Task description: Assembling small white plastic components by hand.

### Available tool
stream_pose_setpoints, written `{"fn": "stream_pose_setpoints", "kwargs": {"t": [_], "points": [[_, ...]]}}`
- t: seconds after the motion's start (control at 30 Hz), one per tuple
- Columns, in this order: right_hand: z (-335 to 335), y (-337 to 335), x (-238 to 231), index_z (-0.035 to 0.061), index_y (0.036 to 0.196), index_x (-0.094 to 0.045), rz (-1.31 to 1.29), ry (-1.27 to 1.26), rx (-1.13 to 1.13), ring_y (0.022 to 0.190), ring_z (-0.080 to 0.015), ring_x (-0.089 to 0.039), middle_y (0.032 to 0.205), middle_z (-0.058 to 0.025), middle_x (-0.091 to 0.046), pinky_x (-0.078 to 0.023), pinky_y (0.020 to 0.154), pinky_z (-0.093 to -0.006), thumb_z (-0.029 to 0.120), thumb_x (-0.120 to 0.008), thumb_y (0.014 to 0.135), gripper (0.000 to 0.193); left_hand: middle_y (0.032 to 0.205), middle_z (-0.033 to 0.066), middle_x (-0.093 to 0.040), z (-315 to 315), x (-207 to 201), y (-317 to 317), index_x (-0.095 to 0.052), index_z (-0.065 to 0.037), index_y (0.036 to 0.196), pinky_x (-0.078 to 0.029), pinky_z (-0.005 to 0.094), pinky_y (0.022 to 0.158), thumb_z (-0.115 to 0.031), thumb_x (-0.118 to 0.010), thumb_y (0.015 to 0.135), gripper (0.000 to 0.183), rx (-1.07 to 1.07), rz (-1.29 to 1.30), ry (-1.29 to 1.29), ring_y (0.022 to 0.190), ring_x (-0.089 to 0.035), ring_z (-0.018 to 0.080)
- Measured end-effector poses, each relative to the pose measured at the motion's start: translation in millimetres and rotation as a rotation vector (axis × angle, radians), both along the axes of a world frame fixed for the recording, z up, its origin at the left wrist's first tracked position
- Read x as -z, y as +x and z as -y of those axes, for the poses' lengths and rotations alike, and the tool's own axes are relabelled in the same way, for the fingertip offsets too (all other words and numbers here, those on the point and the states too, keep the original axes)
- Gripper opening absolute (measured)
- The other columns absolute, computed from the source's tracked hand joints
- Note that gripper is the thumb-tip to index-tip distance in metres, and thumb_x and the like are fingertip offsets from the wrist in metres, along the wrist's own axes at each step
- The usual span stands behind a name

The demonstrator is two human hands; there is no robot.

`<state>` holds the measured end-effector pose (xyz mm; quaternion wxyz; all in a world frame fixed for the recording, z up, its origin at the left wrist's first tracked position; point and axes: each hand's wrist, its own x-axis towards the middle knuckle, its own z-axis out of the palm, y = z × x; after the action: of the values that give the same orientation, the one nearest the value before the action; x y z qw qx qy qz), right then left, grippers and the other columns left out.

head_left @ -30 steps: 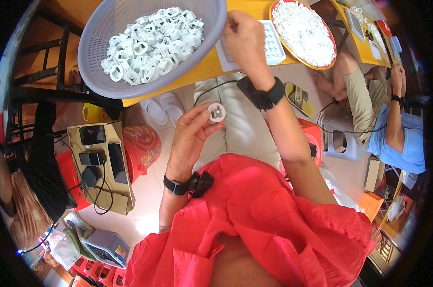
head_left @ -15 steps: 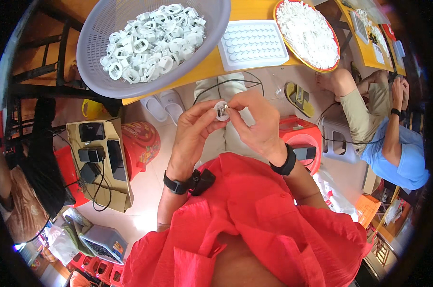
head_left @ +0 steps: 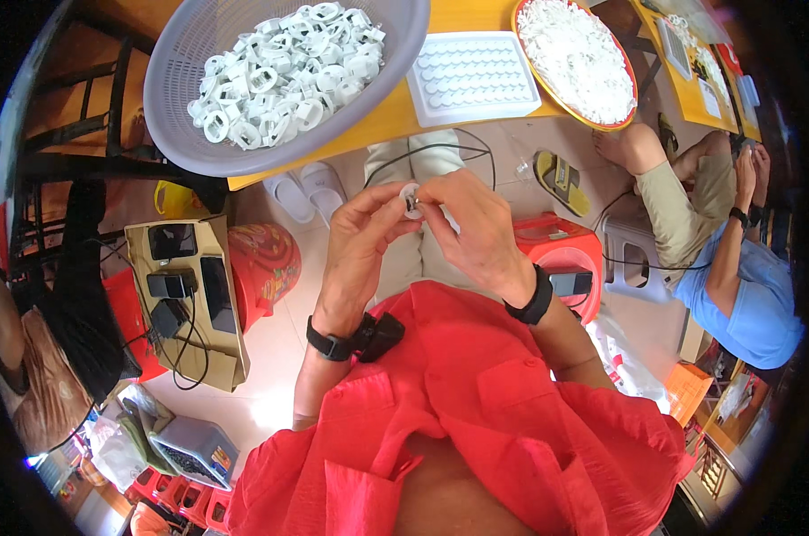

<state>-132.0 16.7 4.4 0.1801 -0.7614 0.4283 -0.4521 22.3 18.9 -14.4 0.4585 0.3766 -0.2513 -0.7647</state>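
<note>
Above my lap I hold a small white round plastic part [head_left: 409, 196], with metal-looking pieces showing in its middle. My left hand [head_left: 361, 234] is closed on its left side, thumb and fingers pinching the rim. My right hand [head_left: 476, 228] is closed too, its thumb and forefinger pressed at the part's right side over the metal pieces. Whether a separate small piece sits between the right fingertips is hidden. Beyond my hands, a grey plastic basket [head_left: 167, 107] holds many similar white round parts. A white tray [head_left: 476, 116] with rows of round white pieces stands beside it.
A red-rimmed round tray [head_left: 634, 89] heaped with small white pieces lies on the yellow table [head_left: 351, 143]. Left are a cardboard box [head_left: 230, 371] with dark devices and a red bucket [head_left: 266, 268]. A red stool [head_left: 556, 237] stands right; a co-worker in blue [head_left: 744, 295] sits beyond.
The white part has turned slightly and shows narrower, shifting a little left and up. My right hand has moved slightly left, its fingers closer over the part.
</note>
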Motion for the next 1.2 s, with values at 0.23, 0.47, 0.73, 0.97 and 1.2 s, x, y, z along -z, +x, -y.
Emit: {"fn": "stream_pose_setpoints", "kwargs": {"t": [0.23, 0.47, 0.73, 0.97, 1.2], "points": [[4.9, 1.5, 4.0, 0.0020, 0.085, -0.054, -0.003, 0.006, 0.014, 0.064, -0.0264, -0.055, 0.074, -0.0099, -0.056, -0.044, 0.055, -0.0335, -0.010, -0.062, 0.068, 0.022, 0.096, 0.0075, -0.062, 0.3, -2.4, -1.1, -0.061, 0.001, 0.104, -0.051, 0.0254, 0.073, -0.014, -0.059, 0.086, 0.024, -0.012, 0.104, -0.043, 0.081, -0.059, 0.0116], [4.8, -1.3, 5.8, 0.0018, 0.086, -0.054, 0.032, 0.164, -0.048, 0.067, -0.0275, -0.056, 0.074, -0.0113, -0.056, -0.046, 0.057, -0.0338, -0.006, -0.058, 0.072, 0.017, 0.095, 0.0075, -0.063, -2.2, 2.0, -1.7, -0.062, 0.001, 0.104, -0.051, 0.0261, 0.074, -0.012, -0.060, 0.085, 0.023, -0.029, 0.135, -0.021, 0.080, -0.059, 0.0119], [7.4, -8.7, 6.6, -0.0001, 0.084, -0.057, 0.175, 0.391, -0.089, 0.064, -0.0188, -0.059, 0.073, -0.0090, -0.056, -0.047, 0.059, -0.0273, -0.005, -0.059, 0.072, 0.013, 0.099, 0.0084, -0.062, -5.3, -1.0, -0.7, -0.062, 0.001, 0.104, -0.050, 0.0278, 0.076, -0.009, -0.058, 0.085, 0.022, 0.007, 0.199, -0.110, 0.086, -0.060, 0.0139], [6.2, -14.7, 9.0, 0.0002, 0.082, -0.060, 0.649, 0.785, -0.104, 0.066, -0.0087, -0.057, 0.074, -0.0023, -0.058, -0.046, 0.060, -0.0204, -0.006, -0.063, 0.072, 0.012, 0.100, 0.0078, -0.061, -3.5, 0.5, -4.2, -0.063, -0.001, 0.104, -0.049, 0.0275, 0.076, -0.010, -0.058, 0.085, 0.020, 0.048, 0.153, -0.109, 0.087, -0.058, 0.0143], [2.2, -19.8, 16.8, -0.0007, 0.079, -0.058, 0.786, 0.989, -0.151, 0.067, -0.0067, -0.056, 0.073, -0.0007, -0.057, -0.045, 0.059, -0.0188, -0.006, -0.065, 0.072, 0.012, 0.096, 0.0060, -0.060, -7.2, 4.8, -3.5, -0.061, 0.000, 0.104, -0.050, 0.0270, 0.077, -0.009, -0.056, 0.087, 0.021, 0.108, 0.185, -0.132, 0.086, -0.059, 0.0136]]}}
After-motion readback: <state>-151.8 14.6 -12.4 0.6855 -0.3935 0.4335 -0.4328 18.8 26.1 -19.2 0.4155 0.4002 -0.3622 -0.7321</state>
